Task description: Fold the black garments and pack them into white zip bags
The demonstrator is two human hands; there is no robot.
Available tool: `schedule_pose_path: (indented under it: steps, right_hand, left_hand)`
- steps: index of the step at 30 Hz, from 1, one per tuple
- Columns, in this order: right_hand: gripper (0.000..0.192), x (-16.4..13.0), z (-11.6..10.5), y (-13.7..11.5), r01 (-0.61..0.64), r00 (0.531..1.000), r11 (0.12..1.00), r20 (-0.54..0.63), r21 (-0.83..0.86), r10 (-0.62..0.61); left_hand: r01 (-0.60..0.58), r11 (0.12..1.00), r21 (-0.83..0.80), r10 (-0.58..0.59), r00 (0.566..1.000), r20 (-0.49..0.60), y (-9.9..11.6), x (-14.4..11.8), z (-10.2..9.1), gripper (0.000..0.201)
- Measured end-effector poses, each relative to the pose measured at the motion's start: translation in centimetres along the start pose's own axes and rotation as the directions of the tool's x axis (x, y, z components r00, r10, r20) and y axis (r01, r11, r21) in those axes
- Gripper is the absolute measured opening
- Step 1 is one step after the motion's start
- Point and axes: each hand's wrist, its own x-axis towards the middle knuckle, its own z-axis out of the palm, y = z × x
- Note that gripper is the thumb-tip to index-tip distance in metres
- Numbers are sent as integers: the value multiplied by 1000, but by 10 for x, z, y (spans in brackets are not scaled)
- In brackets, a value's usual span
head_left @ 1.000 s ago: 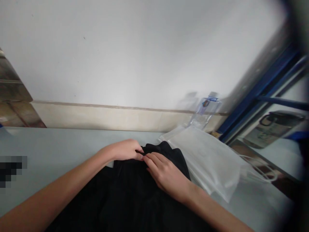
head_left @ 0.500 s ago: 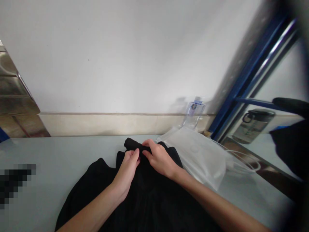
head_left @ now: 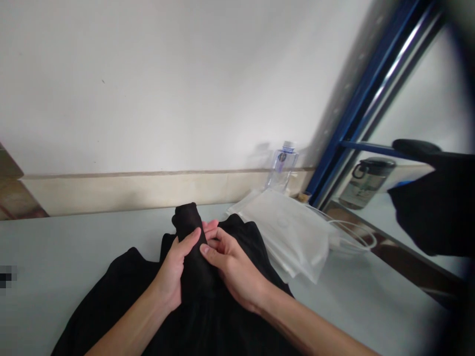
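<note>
Tabletop [head_left: 55,247], smooth and pale, carries one black garment [head_left: 208,316] of soft, matte cloth beneath both hands. Right of them lies one translucent plastic bag [head_left: 293,232], with one clear water bottle [head_left: 281,170] beyond. Left hand [head_left: 174,272] and right hand [head_left: 230,264] pinch its rolled upper end.

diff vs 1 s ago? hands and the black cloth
Both hands took hold of the black garment's far edge: it lay flat under the fingertips, and now a bunched fold is lifted and pinched between left hand and right hand. The left hand turned from reaching across to gripping from the side. The clear plastic bags, water bottle and table kept their places.
</note>
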Motion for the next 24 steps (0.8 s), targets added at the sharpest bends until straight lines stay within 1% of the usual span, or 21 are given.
schedule_pose_path:
  steps: [2,4,5,7,8,9,10,12,14,15,17,20,22,24]
  right_hand:
    - [13,2,-18,-1,-4,998,985,61,-171,14]
    - [18,2,-48,3,-30,994,933,85,-358,64]
    - [20,1,-65,6,-59,992,889,74,-454,104]
    - [19,-3,-99,17,-154,978,756,9,-637,208]
    - [15,-5,-113,23,-196,965,681,-16,-706,261]
    - [14,-7,-123,29,-223,949,613,-24,-758,315]
    - [17,-9,-129,36,-237,929,555,-20,-797,369]
    - [21,-12,-131,45,-231,890,472,11,-851,456]
    - [18,-12,-127,51,-209,861,418,36,-884,507]
    - [18,-12,-124,53,-200,853,395,39,-897,521]
    - [19,-11,-121,55,-190,841,357,35,-915,539]
    - [20,-9,-122,59,-191,835,319,17,-928,550]
    - [20,-7,-125,59,-196,842,308,1,-931,540]
    - [20,-4,-127,53,-212,861,303,-31,-929,508]
  left_hand:
    - [7,999,41,-5,999,-49,6,-1,0,21]
    - [-33,992,121,46,993,-105,15,-4,1,18]
    - [-56,984,170,75,991,-111,19,-6,1,20]
    - [-63,962,265,89,992,-88,28,-10,-1,28]
    - [-35,952,303,62,995,-79,31,-12,-3,33]
    - [19,945,326,9,996,-84,33,-15,-5,39]
    - [98,937,334,-66,992,-104,33,-17,-8,46]
    - [256,916,308,-216,964,-156,32,-20,-14,57]
    - [340,903,264,-301,937,-176,28,-22,-21,60]
    - [348,904,249,-313,934,-169,26,-23,-24,58]
    - [330,918,219,-308,943,-128,22,-24,-28,52]
    - [327,924,199,-318,945,-75,20,-26,-28,47]
    - [358,908,215,-349,934,-84,19,-27,-26,47]
    - [345,911,227,-332,938,-96,19,-29,-24,44]
